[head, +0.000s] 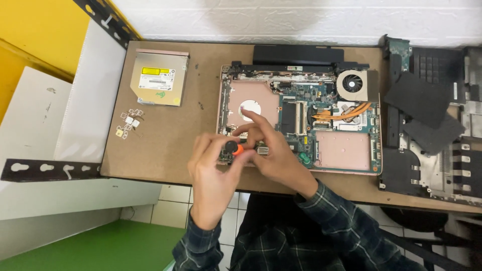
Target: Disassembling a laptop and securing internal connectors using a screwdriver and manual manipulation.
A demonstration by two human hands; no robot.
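Hands (241, 160) grip screwdriver (234, 147) at laptop's (346, 150) front edge.

Labels on the brown wooden counter (165, 150)

One silver, flat, near-square optical drive (159, 78) lies at the counter's far left corner and carries the only clear labels: a yellow rectangular sticker (154, 71) near its far edge, and below it a white rectangular label (159, 83) with dark print and a small green mark. A small white sticker (295, 68) sits on the opened laptop's black hinge bar.

Optical drive (159, 79), small brackets (129, 124), black covers (422, 108)
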